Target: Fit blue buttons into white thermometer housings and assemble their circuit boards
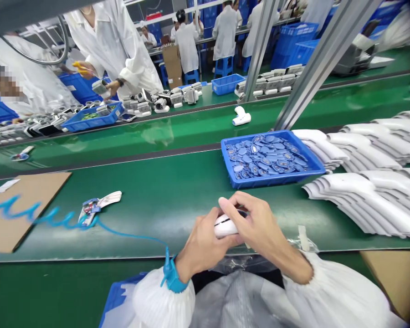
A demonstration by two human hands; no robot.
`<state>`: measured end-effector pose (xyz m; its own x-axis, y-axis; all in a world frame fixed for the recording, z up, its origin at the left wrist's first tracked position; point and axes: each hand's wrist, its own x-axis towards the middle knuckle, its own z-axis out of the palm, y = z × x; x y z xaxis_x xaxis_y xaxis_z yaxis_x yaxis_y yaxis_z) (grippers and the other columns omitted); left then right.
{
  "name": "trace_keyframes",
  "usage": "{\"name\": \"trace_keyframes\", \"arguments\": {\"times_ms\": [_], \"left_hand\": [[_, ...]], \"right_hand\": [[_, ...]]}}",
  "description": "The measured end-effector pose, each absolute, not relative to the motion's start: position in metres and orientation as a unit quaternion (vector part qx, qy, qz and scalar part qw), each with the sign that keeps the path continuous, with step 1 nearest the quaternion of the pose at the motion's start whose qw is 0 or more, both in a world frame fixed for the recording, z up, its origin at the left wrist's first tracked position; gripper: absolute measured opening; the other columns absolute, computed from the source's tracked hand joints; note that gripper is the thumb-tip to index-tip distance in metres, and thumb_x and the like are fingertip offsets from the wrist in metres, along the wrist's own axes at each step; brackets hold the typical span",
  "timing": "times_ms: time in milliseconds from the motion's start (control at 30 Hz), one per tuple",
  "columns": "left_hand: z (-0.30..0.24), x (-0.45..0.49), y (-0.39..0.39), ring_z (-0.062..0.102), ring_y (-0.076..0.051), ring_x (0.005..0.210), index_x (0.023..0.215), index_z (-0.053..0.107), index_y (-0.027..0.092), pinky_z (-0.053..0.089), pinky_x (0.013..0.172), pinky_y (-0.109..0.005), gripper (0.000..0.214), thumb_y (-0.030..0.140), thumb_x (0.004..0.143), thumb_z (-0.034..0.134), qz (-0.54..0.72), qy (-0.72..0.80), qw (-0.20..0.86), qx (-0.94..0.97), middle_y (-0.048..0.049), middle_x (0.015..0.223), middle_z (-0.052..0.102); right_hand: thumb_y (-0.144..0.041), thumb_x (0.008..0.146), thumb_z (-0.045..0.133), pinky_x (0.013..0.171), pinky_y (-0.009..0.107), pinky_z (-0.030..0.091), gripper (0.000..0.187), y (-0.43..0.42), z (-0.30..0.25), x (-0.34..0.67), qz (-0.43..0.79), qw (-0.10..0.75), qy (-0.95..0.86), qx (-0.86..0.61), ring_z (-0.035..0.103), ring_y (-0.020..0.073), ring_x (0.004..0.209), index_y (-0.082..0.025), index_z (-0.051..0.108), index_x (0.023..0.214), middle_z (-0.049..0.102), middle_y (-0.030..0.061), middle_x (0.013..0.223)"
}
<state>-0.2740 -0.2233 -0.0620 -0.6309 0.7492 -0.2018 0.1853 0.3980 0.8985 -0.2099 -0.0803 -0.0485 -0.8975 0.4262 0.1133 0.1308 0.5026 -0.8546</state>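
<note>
Both hands hold a white plastic device housing with a dark stripe and a dark part on top, low over the green bench belt. My left hand grips it from below and wears a blue wrist strap. My right hand wraps over it, its fingertips hiding much of the top. Beyond my hands stands a blue tray heaped with small blue parts. Several stacks of white curved housings lie to the right. A partly assembled white housing with blue parts lies to the left.
A blue coiled cord runs from the wrist strap across a cardboard sheet. Metal posts stand behind the belt. Beyond them, co-workers in white coats work at benches with device parts, blue trays and blue crates.
</note>
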Motion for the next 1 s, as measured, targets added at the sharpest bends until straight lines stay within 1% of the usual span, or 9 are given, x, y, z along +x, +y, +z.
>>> {"name": "trace_keyframes", "arguments": {"times_ms": [67, 133, 300, 400, 567, 667, 833, 900, 1000], "left_hand": [[-0.062, -0.274, -0.222, 0.061, -0.019, 0.075, 0.104, 0.064, 0.019, 0.038, 0.063, -0.028, 0.028, 0.040, 0.087, 0.072, 0.463, 0.764, 0.319, 0.315, -0.0032, 0.092, 0.071], [-0.064, -0.273, -0.222, 0.060, -0.018, 0.068, 0.096, 0.065, 0.018, 0.037, 0.060, -0.028, 0.019, 0.034, 0.087, 0.070, 0.463, 0.756, 0.316, 0.339, -0.0033, 0.085, 0.071], [-0.077, -0.265, -0.223, 0.062, -0.024, 0.062, 0.092, 0.065, 0.018, 0.032, 0.057, -0.033, 0.014, 0.029, 0.085, 0.064, 0.399, 0.792, 0.236, 0.397, -0.0085, 0.075, 0.069], [-0.080, -0.263, -0.222, 0.067, -0.031, 0.066, 0.097, 0.064, 0.015, 0.031, 0.058, -0.037, 0.023, 0.035, 0.086, 0.064, 0.349, 0.836, 0.168, 0.389, -0.0136, 0.077, 0.071], [-0.073, -0.266, -0.220, 0.069, -0.027, 0.076, 0.106, 0.062, 0.016, 0.039, 0.061, -0.034, 0.024, 0.031, 0.087, 0.063, 0.447, 0.799, 0.201, 0.348, -0.0101, 0.093, 0.074], [-0.079, -0.262, -0.218, 0.067, -0.026, 0.068, 0.104, 0.065, 0.015, 0.037, 0.057, -0.033, 0.022, 0.025, 0.085, 0.062, 0.420, 0.795, 0.227, 0.375, -0.0112, 0.085, 0.074], [-0.086, -0.255, -0.213, 0.068, -0.035, 0.071, 0.100, 0.068, 0.007, 0.037, 0.061, -0.038, 0.022, 0.022, 0.085, 0.059, 0.350, 0.843, 0.147, 0.383, -0.0195, 0.083, 0.072], [-0.081, -0.255, -0.213, 0.068, -0.033, 0.073, 0.101, 0.066, 0.010, 0.037, 0.061, -0.035, 0.021, 0.023, 0.085, 0.062, 0.372, 0.830, 0.142, 0.390, -0.0161, 0.085, 0.072], [-0.070, -0.253, -0.216, 0.068, -0.027, 0.075, 0.101, 0.064, 0.015, 0.037, 0.060, -0.030, 0.021, 0.029, 0.085, 0.067, 0.424, 0.804, 0.153, 0.389, -0.0087, 0.087, 0.073]], "right_hand": [[-0.056, 0.099, 0.049, 0.054, 0.028, 0.032, 0.057, -0.090, -0.049, -0.218, 0.406, 0.207, -0.873, -0.175, 0.042, 0.0096, 0.053, -0.020, 0.044, 0.056, 0.046, -0.0036, 0.055], [-0.055, 0.101, 0.047, 0.052, 0.029, 0.027, 0.059, -0.095, -0.053, -0.221, 0.328, 0.251, -0.897, -0.160, 0.035, 0.0089, 0.050, -0.020, 0.037, 0.054, 0.040, -0.0040, 0.052], [-0.034, 0.102, 0.051, 0.051, 0.031, 0.024, 0.054, -0.100, -0.061, -0.223, 0.175, 0.342, -0.920, -0.074, 0.035, 0.0082, 0.048, -0.019, 0.039, 0.052, 0.041, -0.0034, 0.050], [-0.026, 0.101, 0.050, 0.051, 0.030, 0.024, 0.053, -0.101, -0.060, -0.227, 0.195, 0.370, -0.906, -0.064, 0.034, 0.0075, 0.047, -0.019, 0.037, 0.051, 0.039, -0.0038, 0.049], [-0.037, 0.103, 0.050, 0.055, 0.030, 0.028, 0.053, -0.101, -0.054, -0.228, 0.202, 0.332, -0.914, -0.113, 0.040, 0.0089, 0.052, -0.020, 0.041, 0.053, 0.043, -0.0029, 0.053], [-0.034, 0.103, 0.050, 0.054, 0.031, 0.026, 0.054, -0.101, -0.059, -0.226, 0.138, 0.328, -0.932, -0.069, 0.043, 0.0096, 0.052, -0.019, 0.046, 0.051, 0.048, -0.0014, 0.051], [-0.025, 0.101, 0.048, 0.051, 0.031, 0.025, 0.054, -0.097, -0.065, -0.226, 0.142, 0.372, -0.917, -0.029, 0.040, 0.0087, 0.048, -0.019, 0.043, 0.048, 0.046, -0.0016, 0.048], [-0.027, 0.102, 0.047, 0.052, 0.031, 0.027, 0.056, -0.095, -0.062, -0.223, 0.174, 0.388, -0.904, -0.057, 0.038, 0.0085, 0.047, -0.020, 0.040, 0.047, 0.043, -0.0020, 0.047], [-0.030, 0.102, 0.049, 0.053, 0.030, 0.029, 0.055, -0.095, -0.053, -0.212, 0.219, 0.409, -0.883, -0.073, 0.041, 0.0084, 0.048, -0.019, 0.045, 0.048, 0.045, -0.0021, 0.047]]}}
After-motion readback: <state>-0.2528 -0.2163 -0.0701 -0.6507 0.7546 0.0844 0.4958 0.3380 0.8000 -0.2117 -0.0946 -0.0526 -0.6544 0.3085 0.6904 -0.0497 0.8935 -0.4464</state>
